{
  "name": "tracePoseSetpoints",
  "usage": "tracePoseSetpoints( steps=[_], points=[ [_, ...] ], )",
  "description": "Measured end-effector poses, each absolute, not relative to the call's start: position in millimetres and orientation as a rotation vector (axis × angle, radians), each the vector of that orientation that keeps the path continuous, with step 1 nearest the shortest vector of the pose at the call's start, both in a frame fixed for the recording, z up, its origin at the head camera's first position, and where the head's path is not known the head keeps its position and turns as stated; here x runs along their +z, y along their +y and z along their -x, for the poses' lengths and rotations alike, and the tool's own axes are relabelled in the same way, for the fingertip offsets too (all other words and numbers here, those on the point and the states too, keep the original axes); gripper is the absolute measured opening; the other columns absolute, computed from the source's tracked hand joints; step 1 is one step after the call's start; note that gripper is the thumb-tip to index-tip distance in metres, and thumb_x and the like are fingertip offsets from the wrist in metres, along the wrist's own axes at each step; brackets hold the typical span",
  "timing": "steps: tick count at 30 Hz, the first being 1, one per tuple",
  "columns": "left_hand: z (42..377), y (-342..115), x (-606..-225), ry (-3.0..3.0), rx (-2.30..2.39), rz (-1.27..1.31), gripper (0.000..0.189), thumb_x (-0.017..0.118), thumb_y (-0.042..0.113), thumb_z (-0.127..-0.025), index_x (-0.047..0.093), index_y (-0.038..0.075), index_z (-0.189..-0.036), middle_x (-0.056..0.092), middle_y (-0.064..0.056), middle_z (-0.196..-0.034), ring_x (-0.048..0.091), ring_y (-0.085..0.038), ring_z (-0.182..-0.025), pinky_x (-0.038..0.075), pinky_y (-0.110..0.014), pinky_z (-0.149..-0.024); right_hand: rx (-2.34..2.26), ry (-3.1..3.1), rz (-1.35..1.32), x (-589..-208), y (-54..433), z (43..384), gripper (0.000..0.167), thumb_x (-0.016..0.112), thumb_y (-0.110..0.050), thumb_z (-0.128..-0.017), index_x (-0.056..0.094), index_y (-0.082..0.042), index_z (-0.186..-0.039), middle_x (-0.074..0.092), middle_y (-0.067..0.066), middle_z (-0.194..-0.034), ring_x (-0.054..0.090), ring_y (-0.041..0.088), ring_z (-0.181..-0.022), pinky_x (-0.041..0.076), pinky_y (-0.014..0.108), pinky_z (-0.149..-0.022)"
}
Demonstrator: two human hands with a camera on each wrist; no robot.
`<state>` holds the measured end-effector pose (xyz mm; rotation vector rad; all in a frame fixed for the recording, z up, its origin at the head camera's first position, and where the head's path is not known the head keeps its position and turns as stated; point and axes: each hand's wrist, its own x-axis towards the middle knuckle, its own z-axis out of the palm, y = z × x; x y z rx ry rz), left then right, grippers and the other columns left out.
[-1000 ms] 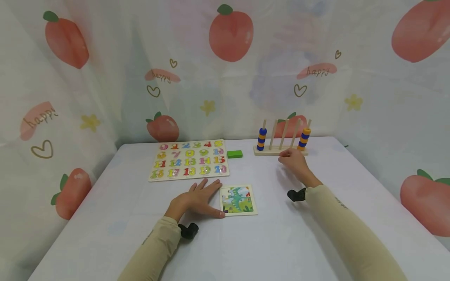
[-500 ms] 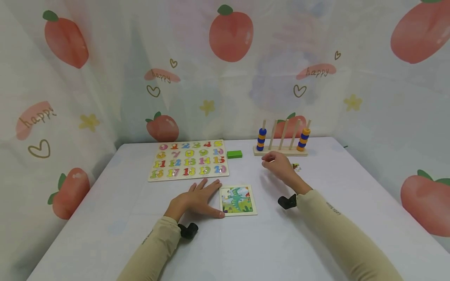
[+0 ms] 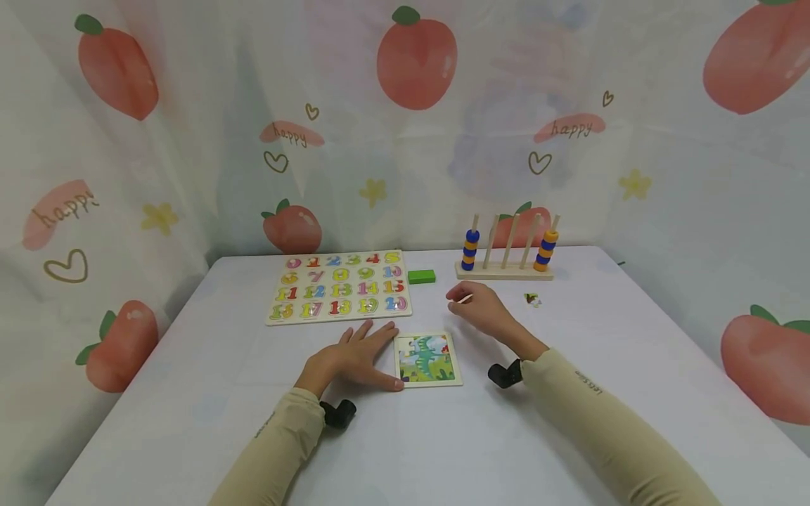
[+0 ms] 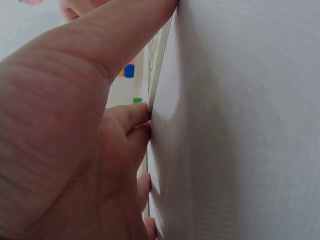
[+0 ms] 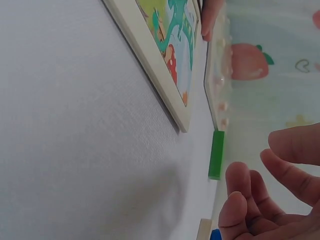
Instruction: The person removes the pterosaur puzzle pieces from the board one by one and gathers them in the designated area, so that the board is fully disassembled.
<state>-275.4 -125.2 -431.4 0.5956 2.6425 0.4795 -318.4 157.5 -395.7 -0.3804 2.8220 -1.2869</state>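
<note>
My left hand (image 3: 354, 358) lies on the table with its fingers spread. Its thumb and index fingertip touch the left corners of a small framed jigsaw puzzle (image 3: 428, 360) with a green dinosaur picture; the left wrist view shows them right at the frame's edge. Above the table, just beyond the puzzle's far right corner, is my right hand (image 3: 484, 311). Its fingers are loosely bent, and the right wrist view shows nothing between thumb (image 5: 295, 142) and fingers. A small jigsaw piece (image 3: 533, 300) lies on the table to the right of that hand.
A wooden number board (image 3: 339, 316) lies behind the left hand, with a green block (image 3: 421, 277) beside it. At the back right stands a bead rack (image 3: 504, 273), with blue and orange beads on its two end pegs. A printed cloth (image 3: 418, 161) hangs behind the table.
My right hand has moved left and nearer, from in front of the bead rack toward the puzzle. The small jigsaw piece has come into view behind it. My left hand has stayed put.
</note>
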Motion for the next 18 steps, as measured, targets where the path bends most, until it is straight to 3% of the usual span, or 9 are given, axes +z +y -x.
tracePoseSetpoints(
  steps=[7,18],
  points=[
    [269.8,-124.6,-420.7,2.625,0.492,-0.603,0.108,0.081,0.063,-0.087,0.027,0.023,-0.172,0.016,0.004,-0.179,-0.001,-0.03,-0.165,0.0,-0.056,-0.131,-1.234,2.787,0.425,-394.6,151.6,313.6,0.028,0.068,-0.011,-0.104,0.069,0.004,-0.128,0.07,0.017,-0.121,0.065,0.032,-0.105,0.06,0.039,-0.086],
    [270.7,-122.9,-420.8,2.629,0.493,-0.584,0.108,0.081,0.063,-0.087,0.027,0.025,-0.172,0.016,0.005,-0.179,-0.001,-0.029,-0.165,-0.001,-0.056,-0.13,-1.162,2.712,0.576,-389.1,140.4,303.9,0.028,0.071,-0.011,-0.103,0.071,0.001,-0.128,0.071,0.014,-0.122,0.065,0.027,-0.102,0.06,0.04,-0.088]
  ],
)
